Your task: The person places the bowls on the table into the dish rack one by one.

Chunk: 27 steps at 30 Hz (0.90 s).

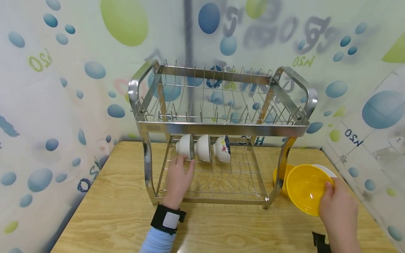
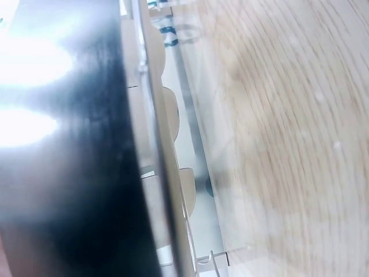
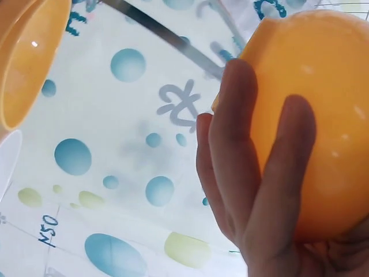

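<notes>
My right hand [image 1: 340,207] holds a yellow bowl [image 1: 305,189] by its rim, thumb inside and fingers spread on the outside, right of the rack. The bowl's opening faces me, tilted. In the right wrist view, the fingers [image 3: 230,133] lie along the bowl's round outer wall [image 3: 334,144]. On the rack's lower tier, white bowls stand on edge in a row: a left one [image 1: 184,147], a middle one [image 1: 203,149] and a right one with a floral pattern [image 1: 223,149]. My left hand [image 1: 179,177] reaches over that tier, fingertips right at the left bowl's lower side.
A two-tier steel dish rack [image 1: 224,130] stands on the wooden table [image 1: 120,211], its upper tier holding upright wires. Behind the held bowl are more yellow bowls [image 1: 277,175] and a white dish [image 1: 326,170]. Patterned sheeting [image 1: 79,116] surrounds the table.
</notes>
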{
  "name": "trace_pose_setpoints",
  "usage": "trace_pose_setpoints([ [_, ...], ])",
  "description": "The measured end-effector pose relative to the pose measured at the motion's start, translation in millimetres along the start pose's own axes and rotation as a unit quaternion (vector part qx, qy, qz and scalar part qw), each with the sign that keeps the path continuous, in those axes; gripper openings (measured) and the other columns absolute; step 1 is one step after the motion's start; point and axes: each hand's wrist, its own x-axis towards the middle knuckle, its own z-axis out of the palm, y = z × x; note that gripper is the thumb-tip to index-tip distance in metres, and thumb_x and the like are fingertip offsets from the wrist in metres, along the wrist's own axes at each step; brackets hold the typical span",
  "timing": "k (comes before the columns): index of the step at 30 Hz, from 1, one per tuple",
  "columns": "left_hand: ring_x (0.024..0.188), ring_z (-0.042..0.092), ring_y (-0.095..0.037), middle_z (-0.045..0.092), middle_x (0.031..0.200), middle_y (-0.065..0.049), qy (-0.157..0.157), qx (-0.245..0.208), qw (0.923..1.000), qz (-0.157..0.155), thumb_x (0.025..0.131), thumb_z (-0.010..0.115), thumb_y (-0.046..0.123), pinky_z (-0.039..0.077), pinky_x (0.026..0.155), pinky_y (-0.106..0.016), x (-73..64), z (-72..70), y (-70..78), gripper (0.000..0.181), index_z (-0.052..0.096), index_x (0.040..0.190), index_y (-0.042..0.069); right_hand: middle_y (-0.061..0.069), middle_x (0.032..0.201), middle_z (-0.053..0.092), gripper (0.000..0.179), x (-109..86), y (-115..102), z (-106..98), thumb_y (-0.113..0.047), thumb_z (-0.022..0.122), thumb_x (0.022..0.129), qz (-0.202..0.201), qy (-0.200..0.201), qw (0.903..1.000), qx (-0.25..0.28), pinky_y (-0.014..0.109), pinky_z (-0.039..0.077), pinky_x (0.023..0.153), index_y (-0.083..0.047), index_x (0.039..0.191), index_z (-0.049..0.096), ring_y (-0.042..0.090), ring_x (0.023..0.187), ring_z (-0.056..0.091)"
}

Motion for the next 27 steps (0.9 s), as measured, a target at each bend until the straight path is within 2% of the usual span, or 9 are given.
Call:
trace_pose_setpoints([
  [6, 0.098, 0.055, -0.033, 0.06, 0.104, -0.02, -0.003, -0.011, 0.9999, -0.004, 0.091, 0.062, 0.029, 0.049, 0.077, -0.044, -0.3, 2.7, 1.4, 0.034, 0.061, 0.111, 0.001, 0.038, 0.104, 0.056, 0.034, -7.8, -7.3, 0.0, -0.015, 0.033, 0.102, -0.03, 0.0, 0.9995, -0.005, 0.054, 0.041, 0.067, 0.007, 0.124, 0.046, 0.047, 0.075, 0.05],
  [14, 0.097, 0.056, -0.033, 0.061, 0.103, -0.019, 0.001, -0.009, 1.0, 0.001, 0.092, 0.061, 0.031, 0.048, 0.08, -0.044, -0.3, 3.4, 6.1, 0.036, 0.061, 0.111, 0.001, 0.034, 0.103, 0.06, 0.034, -14.8, -19.8, 6.9, -0.018, 0.035, 0.103, -0.044, -0.033, 0.9985, 0.005, 0.046, 0.048, 0.057, 0.004, 0.125, 0.047, 0.035, 0.066, 0.054],
  [21, 0.1, 0.055, -0.034, 0.061, 0.106, -0.019, -0.005, -0.023, 0.9997, 0.002, 0.092, 0.061, 0.029, 0.048, 0.081, -0.044, 0.6, 3.1, 9.2, 0.033, 0.061, 0.111, 0.002, 0.034, 0.101, 0.061, 0.029, -21.3, -31.1, 16.6, -0.013, 0.039, 0.101, -0.107, -0.03, 0.9936, 0.019, 0.054, 0.05, 0.064, 0.006, 0.12, 0.05, 0.039, 0.07, 0.057],
  [27, 0.099, 0.056, -0.031, 0.061, 0.106, -0.017, -0.009, -0.03, 0.9995, 0.005, 0.093, 0.059, 0.031, 0.049, 0.079, -0.042, 1.7, -0.7, 14.2, 0.034, 0.061, 0.111, 0.002, 0.035, 0.097, 0.061, 0.027, -25.1, -41.0, 26.2, -0.011, 0.042, 0.1, -0.15, -0.027, 0.9876, 0.039, 0.052, 0.049, 0.058, 0.008, 0.118, 0.051, 0.041, 0.067, 0.058],
])
